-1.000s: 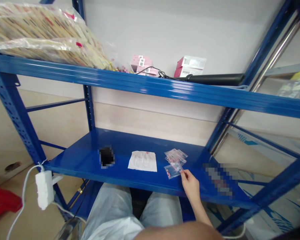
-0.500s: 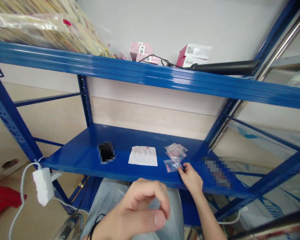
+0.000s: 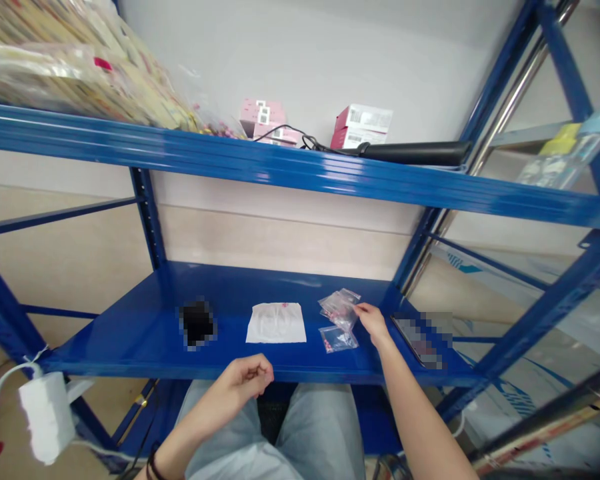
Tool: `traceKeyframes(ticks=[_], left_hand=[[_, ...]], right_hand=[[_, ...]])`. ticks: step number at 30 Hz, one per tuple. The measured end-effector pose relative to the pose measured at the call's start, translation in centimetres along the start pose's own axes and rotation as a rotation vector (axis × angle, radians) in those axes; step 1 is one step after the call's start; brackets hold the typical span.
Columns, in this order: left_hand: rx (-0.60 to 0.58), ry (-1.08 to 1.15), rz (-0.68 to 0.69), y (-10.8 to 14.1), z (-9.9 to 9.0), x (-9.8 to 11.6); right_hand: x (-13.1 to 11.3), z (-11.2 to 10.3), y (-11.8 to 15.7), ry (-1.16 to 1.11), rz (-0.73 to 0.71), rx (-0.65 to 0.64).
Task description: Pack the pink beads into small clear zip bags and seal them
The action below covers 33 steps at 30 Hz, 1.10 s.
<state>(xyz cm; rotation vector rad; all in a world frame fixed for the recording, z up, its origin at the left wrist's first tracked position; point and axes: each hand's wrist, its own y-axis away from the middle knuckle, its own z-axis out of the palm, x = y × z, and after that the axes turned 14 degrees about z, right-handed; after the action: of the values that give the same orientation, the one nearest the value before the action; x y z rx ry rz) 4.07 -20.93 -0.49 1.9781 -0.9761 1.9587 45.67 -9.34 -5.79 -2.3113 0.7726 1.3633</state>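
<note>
My right hand (image 3: 373, 325) reaches over the blue shelf board, its thumb and forefinger pinched at the right edge of a pile of small clear zip bags (image 3: 339, 307). The bags hold small pink-red pieces, too small to name. One separate zip bag (image 3: 339, 339) lies just in front of the pile, with pink beads or similar bits at its left end. My left hand (image 3: 250, 377) hovers at the shelf's front edge above my lap, fingers curled in and nothing visible in them. A creased white paper sheet (image 3: 276, 323) lies flat between the hands, left of the bags.
A dark blurred-out object (image 3: 197, 325) sits on the shelf board (image 3: 130, 333) at left; a phone-like blurred item (image 3: 423, 340) lies at right. Overhead, the upper shelf beam (image 3: 260, 163) carries boxes (image 3: 363, 125), packets and a black rod. A white power strip (image 3: 47, 417) hangs at left.
My right hand has moved from the front bag up to the right edge of the pile. My left hand has dropped back from close to the camera, its fingers curling further. The view has shifted.
</note>
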Motion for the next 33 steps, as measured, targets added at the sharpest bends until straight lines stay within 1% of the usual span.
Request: traceKeyframes(ticks=[3,5,7,8,9,10,11,13,15,16,18,21,27,30,33], left_hand=[[0.057,-0.016,0.008,0.2,-0.5,-1.8],[0.111,-0.048,0.027,0.3,-0.8,-3.0],[0.164,-0.089,0.056,0.4,-0.9,-3.9],[0.188,-0.109,0.071,0.5,-0.8,-4.2],[0.208,-0.129,0.085,0.5,-0.7,-4.4],[0.221,-0.146,0.099,0.5,-0.4,-4.6],[0.231,-0.159,0.113,0.4,-0.1,-4.6],[0.245,-0.165,0.137,0.4,0.6,-4.7],[0.264,-0.149,0.166,0.4,1.5,-4.9],[0.277,-0.138,0.179,0.5,1.8,-5.0],[0.305,-0.116,0.181,0.7,2.5,-5.2],[0.348,-0.087,0.134,1.3,3.2,-5.4],[0.437,-0.001,0.067,1.6,3.9,-6.4],[0.411,0.016,0.058,1.5,4.0,-6.9],[0.366,-0.035,0.098,1.7,4.1,-6.9]], right_hand=[[-1.1,-1.1,0.0,-0.089,-0.028,0.049],[-2.4,-1.8,0.9,-0.149,-0.046,0.073],[-3.8,-1.9,3.0,-0.209,-0.075,0.075],[-4.6,-1.6,4.6,-0.239,-0.094,0.055],[-5.2,-1.0,6.6,-0.269,-0.121,0.013],[-5.7,-0.1,8.9,-0.323,-0.165,-0.103],[-6.1,0.9,11.3,-0.359,-0.176,-0.228],[-6.2,3.5,16.3,-0.379,-0.159,-0.447],[-5.7,5.9,20.4,-0.357,-0.188,-0.571],[-5.4,6.9,22.0,-0.335,-0.212,-0.615],[-4.9,8.2,24.2,-0.349,-0.206,-0.683],[-4.4,8.9,25.1,-0.423,-0.149,-0.760],[-3.9,9.0,24.4,-0.492,0.013,-0.870],[-3.5,9.2,24.2,-0.501,0.038,-0.926],[-3.3,9.3,24.0,-0.483,-0.014,-0.921]])
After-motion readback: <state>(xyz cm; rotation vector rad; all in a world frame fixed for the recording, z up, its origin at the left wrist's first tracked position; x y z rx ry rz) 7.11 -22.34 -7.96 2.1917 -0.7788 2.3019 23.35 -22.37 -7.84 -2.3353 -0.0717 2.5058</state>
